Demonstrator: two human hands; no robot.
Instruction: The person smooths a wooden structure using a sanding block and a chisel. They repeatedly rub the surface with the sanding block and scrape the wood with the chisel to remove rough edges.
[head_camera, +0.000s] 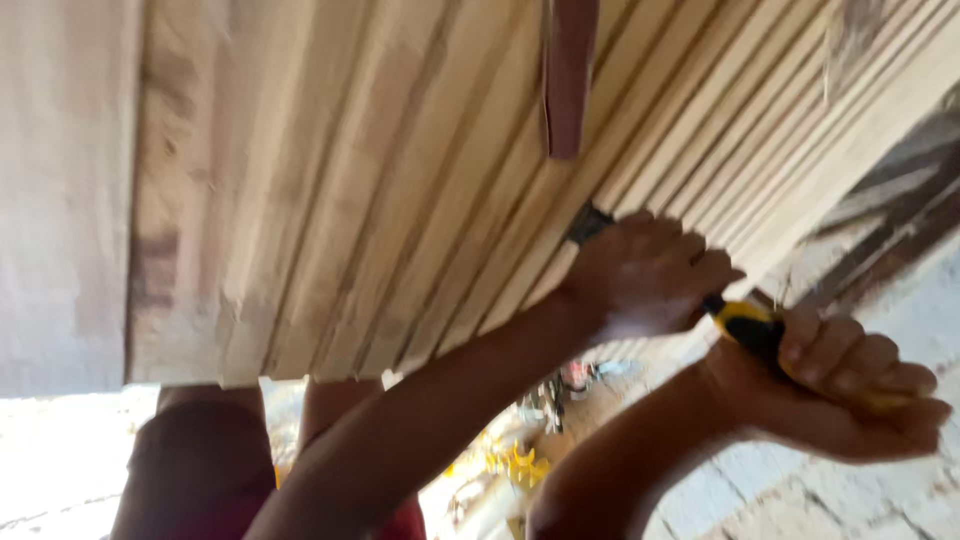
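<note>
The view is blurred. A stack of pale wooden planks (400, 200) fills the upper frame, edges toward me. My left hand (650, 275) is a fist pressed against the plank edges, and a dark piece (590, 222) pokes out above it. My right hand (850, 385) sits just to its right, wrapped round the yellow and black handle of a tool (745, 325). The handle points toward my left hand. Whether the dark piece belongs to the same tool is unclear.
A reddish-brown strip (570, 80) hangs over the planks at top centre. Legs in dark red clothing (190, 470) show below the stack at lower left. Yellow objects (510, 465) lie on the ground beyond. Pale paved floor (800, 500) is at lower right.
</note>
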